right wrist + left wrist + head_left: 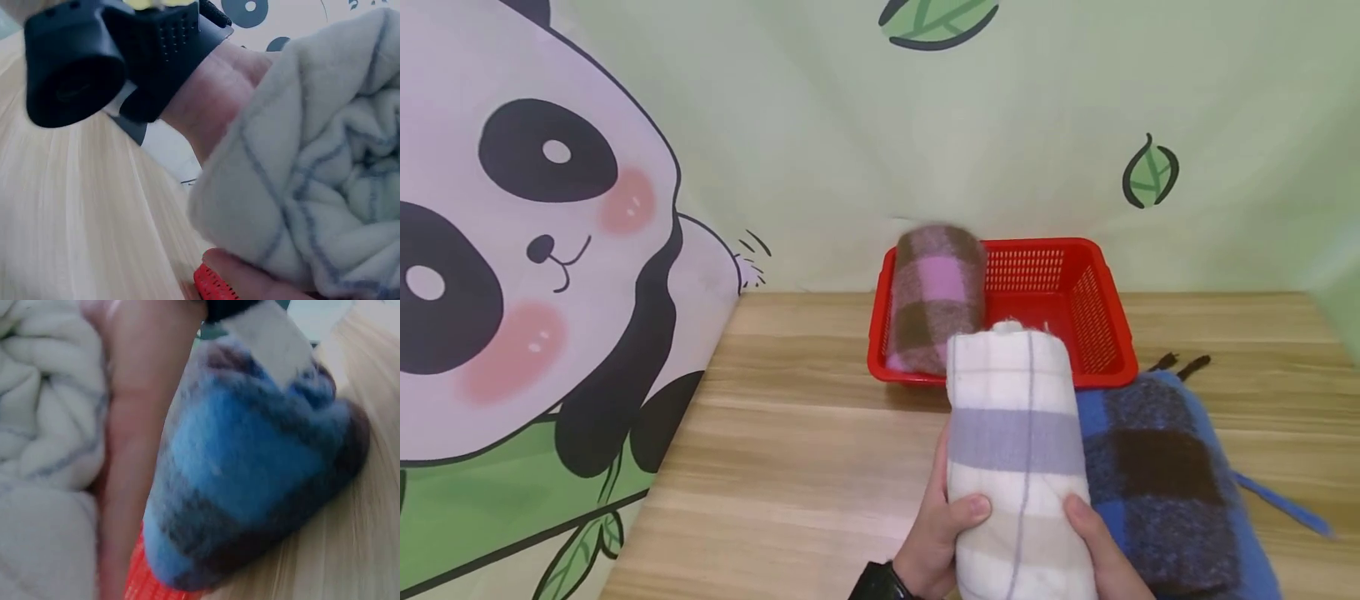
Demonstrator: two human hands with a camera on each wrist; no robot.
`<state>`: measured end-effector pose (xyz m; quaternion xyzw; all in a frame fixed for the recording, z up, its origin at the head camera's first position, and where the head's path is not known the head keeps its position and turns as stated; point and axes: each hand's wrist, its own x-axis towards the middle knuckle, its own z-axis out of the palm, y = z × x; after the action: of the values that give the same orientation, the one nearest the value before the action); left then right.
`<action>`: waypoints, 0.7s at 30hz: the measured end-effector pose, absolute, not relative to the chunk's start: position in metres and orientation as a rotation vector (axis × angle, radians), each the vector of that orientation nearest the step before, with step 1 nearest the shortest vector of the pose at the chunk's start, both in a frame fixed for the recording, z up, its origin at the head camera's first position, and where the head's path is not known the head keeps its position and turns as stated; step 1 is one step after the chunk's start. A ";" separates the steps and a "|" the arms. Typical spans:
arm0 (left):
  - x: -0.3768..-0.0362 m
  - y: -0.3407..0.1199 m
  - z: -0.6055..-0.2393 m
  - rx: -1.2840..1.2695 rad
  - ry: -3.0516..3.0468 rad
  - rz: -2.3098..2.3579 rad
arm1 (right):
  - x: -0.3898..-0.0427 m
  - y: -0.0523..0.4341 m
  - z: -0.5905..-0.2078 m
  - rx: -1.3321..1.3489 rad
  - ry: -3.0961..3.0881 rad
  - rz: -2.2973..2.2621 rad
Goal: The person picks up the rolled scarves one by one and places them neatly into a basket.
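I hold the rolled cream blanket [1017,458] between both hands, my left hand [938,525] curled round its near left side with the thumb on top, my right hand [1101,550] cupping its near right side, so both grips are closed on the roll. It hangs above the wooden table [790,433], its far end pointing at the red basket [1075,308], where a rolled pink and brown blanket [936,296] already lies along the left wall. To do this well, I judge that I should keep the squeeze even on both sides so the roll does not slacken, carry it level over the near rim, and lower it into the free right part of the basket, parallel to the pink roll and not on top of it. The blue and brown blanket [1172,483] lies on the table just right of my hands, and I should not drag it along. The head view alone shows the basket's open space and all three rolls together. The left wrist view shows the blue roll's end [250,475] close up, with a strip of red basket mesh beneath it, though blurred. The right wrist view shows the spiral end of the cream roll [337,175], its layers tight, and the black camera mount [106,56] on my other wrist.
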<state>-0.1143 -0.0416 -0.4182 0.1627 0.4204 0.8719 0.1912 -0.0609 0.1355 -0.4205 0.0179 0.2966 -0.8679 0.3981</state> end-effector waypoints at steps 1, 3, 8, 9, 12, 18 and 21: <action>-0.115 -0.039 -0.418 0.482 1.159 2.467 | -0.062 0.137 -0.420 0.025 0.754 -2.202; -0.116 -0.036 -0.417 0.526 1.127 2.487 | -0.065 0.139 -0.419 -0.018 0.757 -2.212; -0.122 -0.031 -0.414 0.596 1.176 2.478 | -0.070 0.141 -0.410 -0.101 0.723 -2.213; -0.123 -0.031 -0.413 0.607 1.215 2.473 | -0.071 0.141 -0.409 -0.096 0.733 -2.209; -0.127 -0.029 -0.412 0.655 1.367 2.449 | -0.075 0.143 -0.405 -0.088 0.810 -2.196; -0.139 -0.026 -0.411 0.765 1.581 2.354 | -0.085 0.149 -0.403 -0.114 0.900 -2.220; -0.148 -0.022 -0.406 0.809 1.618 2.304 | -0.092 0.153 -0.400 -0.139 1.095 -2.274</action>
<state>-0.1476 -0.0224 -0.4063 0.2748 0.5493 0.7820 0.1060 -0.0924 0.1529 -0.4002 -0.0524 0.4129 -0.8576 0.3022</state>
